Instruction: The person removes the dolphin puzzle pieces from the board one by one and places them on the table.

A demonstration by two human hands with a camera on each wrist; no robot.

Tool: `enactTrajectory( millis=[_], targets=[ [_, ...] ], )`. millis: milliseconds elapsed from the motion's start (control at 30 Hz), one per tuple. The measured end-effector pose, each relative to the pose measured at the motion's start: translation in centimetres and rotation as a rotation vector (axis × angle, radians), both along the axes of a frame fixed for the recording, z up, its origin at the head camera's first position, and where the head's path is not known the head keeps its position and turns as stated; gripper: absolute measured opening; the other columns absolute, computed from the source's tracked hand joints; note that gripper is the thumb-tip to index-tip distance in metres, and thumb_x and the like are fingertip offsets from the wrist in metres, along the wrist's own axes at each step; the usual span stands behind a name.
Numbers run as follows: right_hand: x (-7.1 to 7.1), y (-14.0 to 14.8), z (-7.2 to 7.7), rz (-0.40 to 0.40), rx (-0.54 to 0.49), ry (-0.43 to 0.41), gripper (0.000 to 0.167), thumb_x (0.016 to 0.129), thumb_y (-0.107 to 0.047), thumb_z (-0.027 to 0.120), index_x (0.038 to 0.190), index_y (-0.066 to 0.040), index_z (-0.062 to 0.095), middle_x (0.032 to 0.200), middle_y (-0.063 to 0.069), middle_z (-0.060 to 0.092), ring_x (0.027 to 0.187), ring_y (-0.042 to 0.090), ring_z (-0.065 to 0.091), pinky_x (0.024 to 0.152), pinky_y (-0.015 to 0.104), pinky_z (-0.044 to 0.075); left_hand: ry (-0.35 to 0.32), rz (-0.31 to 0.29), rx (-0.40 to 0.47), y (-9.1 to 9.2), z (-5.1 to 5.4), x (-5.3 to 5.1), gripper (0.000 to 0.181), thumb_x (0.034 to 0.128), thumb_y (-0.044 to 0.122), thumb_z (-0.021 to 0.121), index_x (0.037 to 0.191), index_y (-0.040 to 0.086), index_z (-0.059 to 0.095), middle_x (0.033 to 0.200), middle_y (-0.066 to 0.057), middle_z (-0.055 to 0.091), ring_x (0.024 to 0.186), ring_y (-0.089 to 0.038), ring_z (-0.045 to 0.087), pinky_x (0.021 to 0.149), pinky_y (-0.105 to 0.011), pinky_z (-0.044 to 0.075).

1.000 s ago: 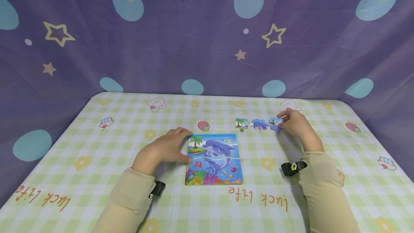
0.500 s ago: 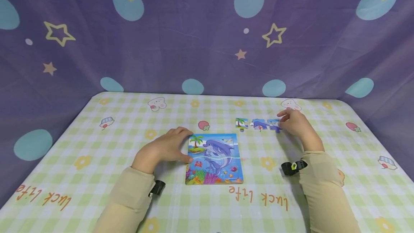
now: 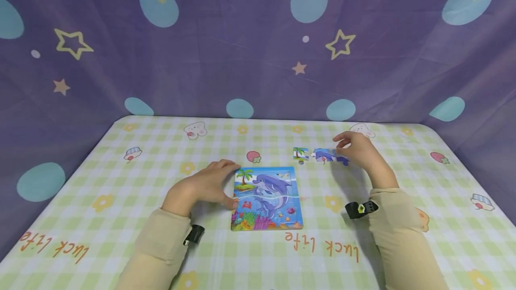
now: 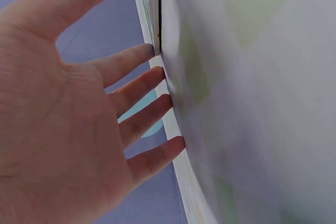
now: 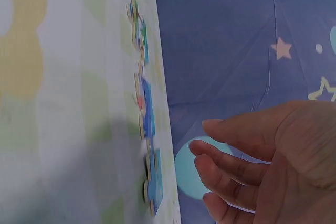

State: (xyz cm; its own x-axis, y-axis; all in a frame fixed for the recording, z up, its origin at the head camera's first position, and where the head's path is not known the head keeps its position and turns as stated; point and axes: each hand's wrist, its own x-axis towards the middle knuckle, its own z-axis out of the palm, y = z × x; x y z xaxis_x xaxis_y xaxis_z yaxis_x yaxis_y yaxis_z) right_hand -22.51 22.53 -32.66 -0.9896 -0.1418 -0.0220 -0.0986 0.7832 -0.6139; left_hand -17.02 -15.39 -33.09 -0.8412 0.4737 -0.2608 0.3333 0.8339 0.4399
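A square puzzle board [image 3: 272, 198] lies flat near the middle of the table, printed with dolphins leaping from blue water, a palm tree on an island at its upper left, a red crab and bright coral along the bottom. Beyond its upper right corner, three loose pieces lie in a row, apart from the board: a palm-tree piece [image 3: 301, 153] on the left, a dolphin piece [image 3: 322, 155] in the middle and a partly covered piece [image 3: 343, 161] on the right. The middle and right ones sit very close together; whether they touch is hard to tell with fingers across them in the head view.

The person's left hand [image 3: 206, 187] is spread, its fingers extended, the thumb at the left edge of the board and the fingertips by its upper left corner. The right hand [image 3: 357, 150] is released and relaxed above the right-hand piece, its fingers lightly bent, with a gap between them and the row in the right wrist view.

Both forearms wear beige sleeves [image 3: 155, 245], and a black device [image 3: 360, 210] shows at each wrist. Beneath everything spreads a green-and-white checked tablecloth [image 3: 161, 169] with flowers, strawberries and upside-down orange lettering. Behind the table hangs a purple curtain [image 3: 209, 57] patterned with blue ovals and stars
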Motion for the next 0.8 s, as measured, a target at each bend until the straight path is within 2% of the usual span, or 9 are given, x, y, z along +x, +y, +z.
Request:
enactTrajectory(
  millis=[167, 267, 400, 800],
  targets=[
    [0.3, -1.4, 0.3, 0.032, -0.012, 0.039, 0.03, 0.09, -0.003, 0.065, 0.118, 0.008, 0.063, 0.102, 0.023, 0.068, 0.088, 0.031, 0.063, 0.07, 0.034, 0.05, -0.004, -0.001, 0.002, 0.0, 0.0, 0.0, 0.1, 0.0727, 0.039, 0.087, 0.152, 0.005, 0.036, 0.154, -0.015, 0.033, 0.142, -0.038, 0.029, 0.113, -0.057, 0.029],
    [0.5, -2.2, 0.6, 0.048, -0.015, 0.044, 0.029, 0.09, -0.002, 0.065, 0.118, 0.008, 0.063, 0.101, 0.023, 0.068, 0.085, 0.03, 0.064, 0.07, 0.035, 0.049, -0.005, 0.004, 0.004, -0.1, 0.0, 0.0, 0.1, 0.0726, 0.039, 0.087, 0.152, 0.005, 0.037, 0.154, -0.014, 0.034, 0.142, -0.037, 0.029, 0.113, -0.056, 0.029],
    [0.5, -3.0, 0.6, 0.059, -0.008, 0.025, 0.03, 0.091, -0.005, 0.066, 0.119, 0.006, 0.064, 0.103, 0.021, 0.068, 0.088, 0.031, 0.064, 0.075, 0.039, 0.05, -0.01, 0.011, 0.003, 0.0, 0.0, 0.1, 0.1, 0.0725, 0.038, 0.087, 0.152, 0.006, 0.036, 0.154, -0.013, 0.034, 0.142, -0.036, 0.028, 0.114, -0.056, 0.028],
    [0.9, -5.5, 0.4, 0.119, -0.002, 0.021, 0.027, 0.093, -0.005, 0.065, 0.118, 0.003, 0.065, 0.101, 0.017, 0.068, 0.092, 0.033, 0.063, 0.075, 0.042, 0.051, -0.002, 0.007, -0.001, 0.0, 0.1, 0.1, 0.1, 0.0721, 0.04, 0.088, 0.151, 0.006, 0.037, 0.153, -0.013, 0.035, 0.142, -0.037, 0.03, 0.113, -0.056, 0.03]
  ],
)
